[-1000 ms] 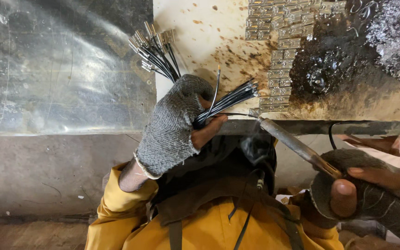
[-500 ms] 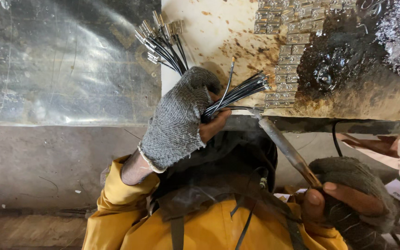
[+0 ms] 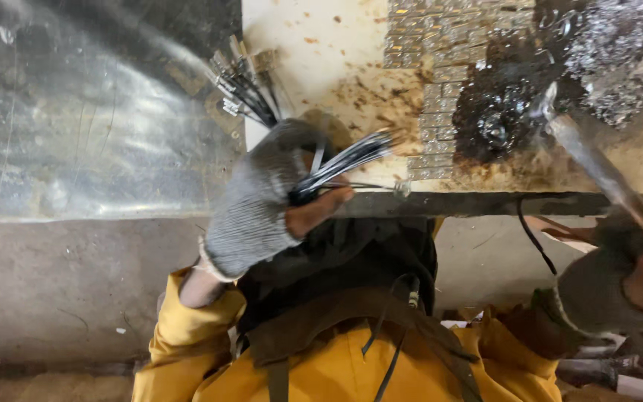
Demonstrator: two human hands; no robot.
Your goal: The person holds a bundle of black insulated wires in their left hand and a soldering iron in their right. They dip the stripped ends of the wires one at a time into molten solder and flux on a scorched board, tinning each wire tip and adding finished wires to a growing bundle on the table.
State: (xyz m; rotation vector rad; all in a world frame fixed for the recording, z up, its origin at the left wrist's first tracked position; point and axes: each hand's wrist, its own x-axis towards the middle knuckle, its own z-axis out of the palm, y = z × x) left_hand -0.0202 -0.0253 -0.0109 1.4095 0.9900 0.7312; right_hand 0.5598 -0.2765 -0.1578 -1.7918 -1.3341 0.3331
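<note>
Grey-gloved left hand (image 3: 262, 201): closed around bundle of wires (image 3: 340, 160), ends fanning over the workbench (image 3: 314, 45).
Right hand (image 3: 626, 279): fist gripping metal rod (image 3: 597, 167), well right of the bundle.

The setting is a small workshop for soldering or metal-joining work. A workbench (image 3: 485, 202) with a dark, worn front edge carries a stained, scorch-marked pale work surface (image 3: 321, 45). On this surface, rows of small metal parts (image 3: 440, 82) lie in a grid beside a blackened patch of shiny molten-looking residue (image 3: 496, 123) and a heap of silvery metal scraps (image 3: 619, 52). A creased sheet of reflective metal (image 3: 91, 126) lies left of the bench over a bare concrete floor (image 3: 61, 290). The worker wears grey knitted work gloves (image 3: 251, 216), a dark apron (image 3: 336, 298) and a yellow garment (image 3: 336, 372), which is typical of manual trade work.
</note>
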